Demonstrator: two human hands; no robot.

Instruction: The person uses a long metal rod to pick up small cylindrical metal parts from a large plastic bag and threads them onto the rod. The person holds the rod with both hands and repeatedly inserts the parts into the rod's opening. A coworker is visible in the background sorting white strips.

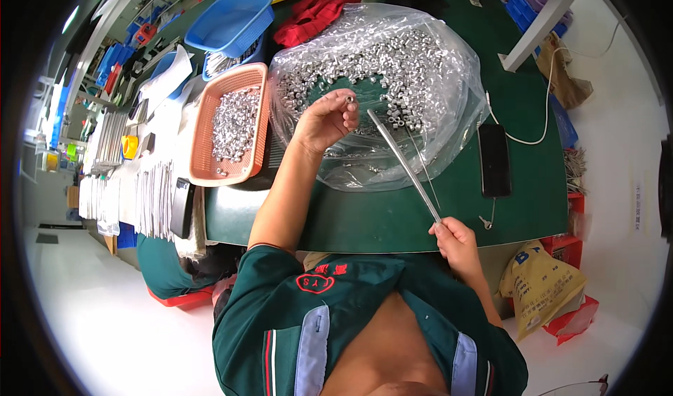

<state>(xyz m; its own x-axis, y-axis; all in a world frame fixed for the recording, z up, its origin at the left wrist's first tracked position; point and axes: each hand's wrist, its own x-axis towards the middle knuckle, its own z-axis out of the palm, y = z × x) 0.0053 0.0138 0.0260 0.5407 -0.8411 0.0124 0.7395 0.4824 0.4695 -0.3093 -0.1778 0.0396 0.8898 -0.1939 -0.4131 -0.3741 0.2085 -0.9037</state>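
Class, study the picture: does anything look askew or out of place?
The upper blue basin sits askew on the lower blue basin rather than nesting squarely. A few metal pieces lie on the clear bag's near side, apart from the main pile.

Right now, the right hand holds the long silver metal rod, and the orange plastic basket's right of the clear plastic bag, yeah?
No: the head view shows the orange plastic basket left, not right, of the clear plastic bag. The right hand does hold the rod.
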